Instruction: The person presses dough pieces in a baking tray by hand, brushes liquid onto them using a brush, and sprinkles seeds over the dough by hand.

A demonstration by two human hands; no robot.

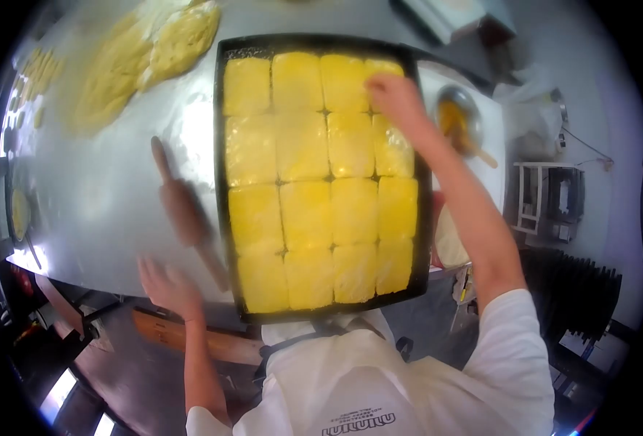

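Observation:
A dark baking tray point(219, 167) holds rows of yellow, glossy dough squares point(305, 211) lying edge to edge. Over the upper right squares, my right hand point(394, 98) is closed, fingertips pressed together; whatever it may hold is too small to make out. My left hand point(169, 289) rests at the table's front edge, left of the tray, fingers apart and holding nothing. Between that hand and the tray, a wooden rolling pin point(183, 212) lies at a slant.
Dough point(118, 62) is spread on the metal table point(111, 196) at the upper left. Right of the tray stands a metal bowl point(458, 116) of orange-yellow contents with a wooden-handled tool. Black racks point(572, 291) stand at the right.

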